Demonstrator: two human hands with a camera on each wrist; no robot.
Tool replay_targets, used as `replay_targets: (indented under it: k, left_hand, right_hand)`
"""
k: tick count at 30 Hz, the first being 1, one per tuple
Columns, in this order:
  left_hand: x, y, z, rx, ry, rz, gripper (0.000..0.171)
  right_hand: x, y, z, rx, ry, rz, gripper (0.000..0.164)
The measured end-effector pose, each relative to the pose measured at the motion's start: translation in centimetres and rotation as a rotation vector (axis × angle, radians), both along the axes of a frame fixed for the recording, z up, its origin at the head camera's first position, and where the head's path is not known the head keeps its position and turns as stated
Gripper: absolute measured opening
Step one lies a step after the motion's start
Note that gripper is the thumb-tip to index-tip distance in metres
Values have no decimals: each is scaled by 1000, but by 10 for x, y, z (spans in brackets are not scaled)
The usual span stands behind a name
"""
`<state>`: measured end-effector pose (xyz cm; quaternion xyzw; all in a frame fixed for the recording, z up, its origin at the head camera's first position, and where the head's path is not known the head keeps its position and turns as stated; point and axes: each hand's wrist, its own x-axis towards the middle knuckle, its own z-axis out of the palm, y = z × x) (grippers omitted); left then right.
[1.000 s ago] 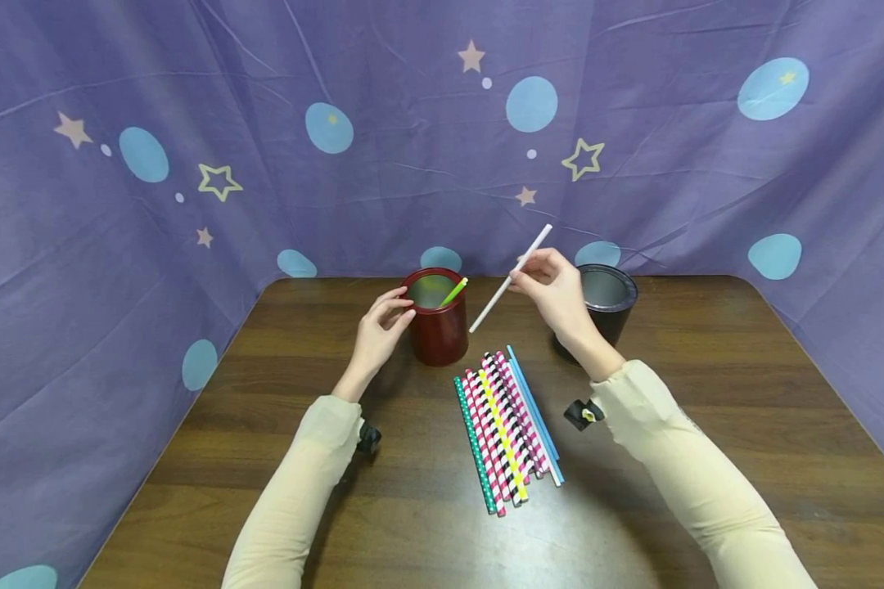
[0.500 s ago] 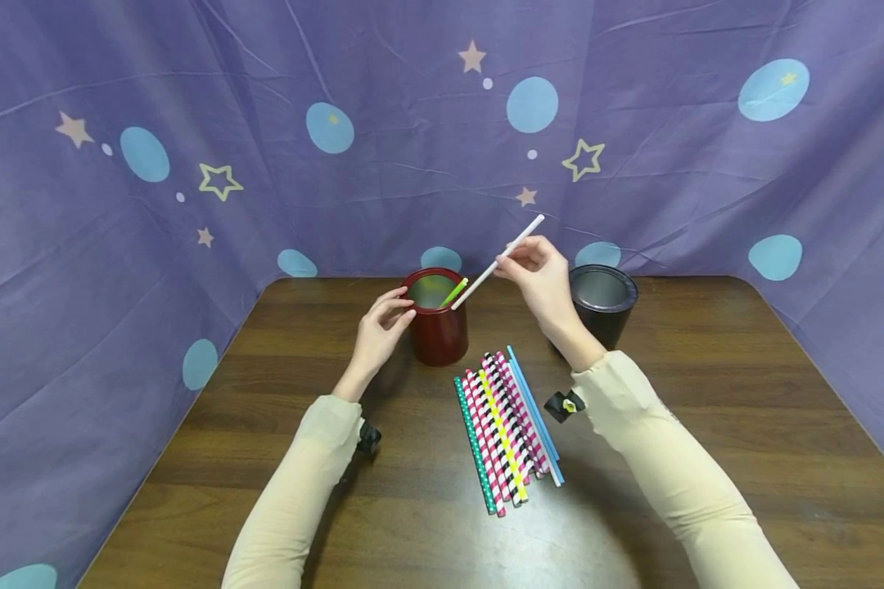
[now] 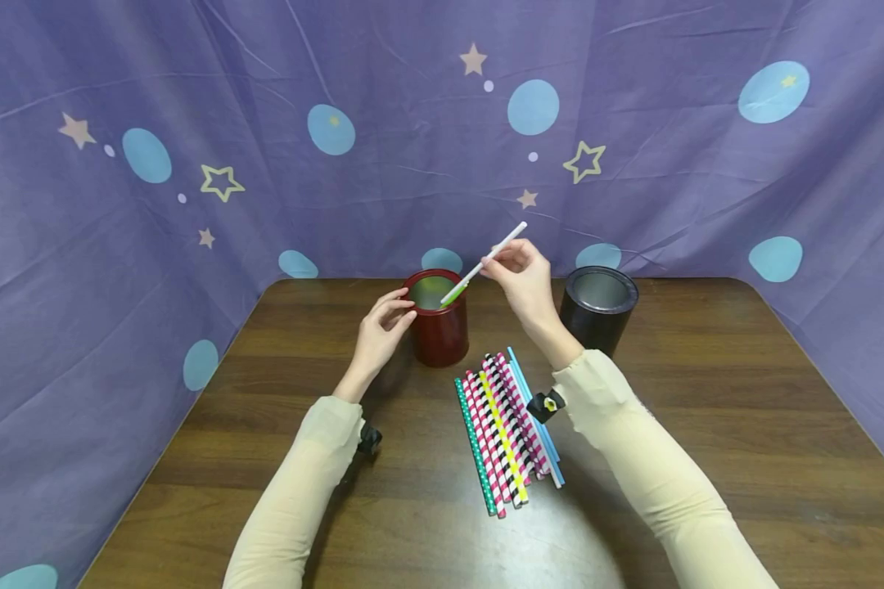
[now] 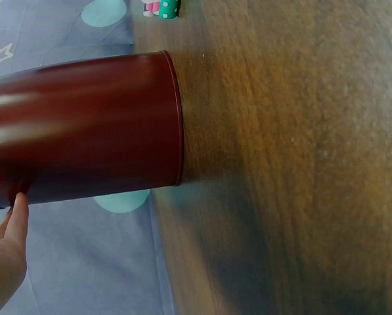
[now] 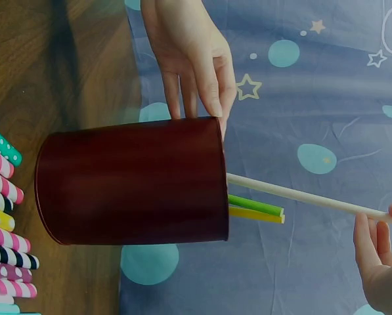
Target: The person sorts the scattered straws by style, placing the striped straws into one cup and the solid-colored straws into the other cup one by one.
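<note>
My right hand (image 3: 526, 282) pinches a white straw (image 3: 507, 238) between thumb and fingers, tilted, its lower end at the mouth of a dark red can (image 3: 440, 339). In the right wrist view the straw (image 5: 294, 194) passes behind the can's rim. A green straw (image 5: 255, 204) and a yellow straw (image 5: 256, 215) lean out of the same can. My left hand (image 3: 383, 327) rests its fairly straight fingers and thumb on the can's left side at the rim. The can stands upright; its lower inside is hidden.
A row of patterned straws (image 3: 497, 433), striped, dotted and plain blue, lies in front of the can on the wooden table (image 3: 265, 458). A black can (image 3: 597, 323) stands to the right, partly behind my right wrist. A purple curtain (image 3: 383, 188) hangs behind the table.
My right hand has moved left with the white straw, bringing its lower end from the can's right side to inside its mouth. My left hand has stayed on the rim.
</note>
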<state>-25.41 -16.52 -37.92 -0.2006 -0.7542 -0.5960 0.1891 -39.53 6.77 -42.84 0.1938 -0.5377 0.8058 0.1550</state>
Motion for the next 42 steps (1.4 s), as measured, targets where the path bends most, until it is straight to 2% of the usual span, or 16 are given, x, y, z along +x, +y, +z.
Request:
replay_targets:
  k: [2, 4, 5, 6, 9, 12, 21, 30, 42]
  left_hand:
    - [0, 0, 0, -1, -4, 2, 21]
    - [-1, 0, 0, -1, -7, 2, 21]
    - [-1, 0, -1, 0, -9, 2, 21]
    - [-1, 0, -1, -3, -10, 3, 22]
    - [-1, 0, -1, 0, -12, 1, 22]
    - [-1, 0, -1, -2, -11, 3, 22]
    - [-1, 0, -1, 10, -3, -5, 21]
    - [-1, 0, -2, 11, -12, 1, 22]
    - [-1, 1, -1, 15, 17, 1, 21]
  right_hand:
    - [31, -6, 26, -7, -11, -5, 25]
    - [71, -14, 62, 7, -56, -25, 21]
    - [97, -16, 84, 33, -63, -51, 21]
    - [102, -19, 87, 42, -65, -56, 22]
    - [128, -24, 110, 67, -105, -71, 16]
    - [133, -26, 115, 80, -121, -71, 15]
    - [127, -34, 104, 165, -118, -130, 16]
    - [129, -33, 98, 265, -115, -160, 20]
    - [138, -19, 91, 349, -149, -53, 22]
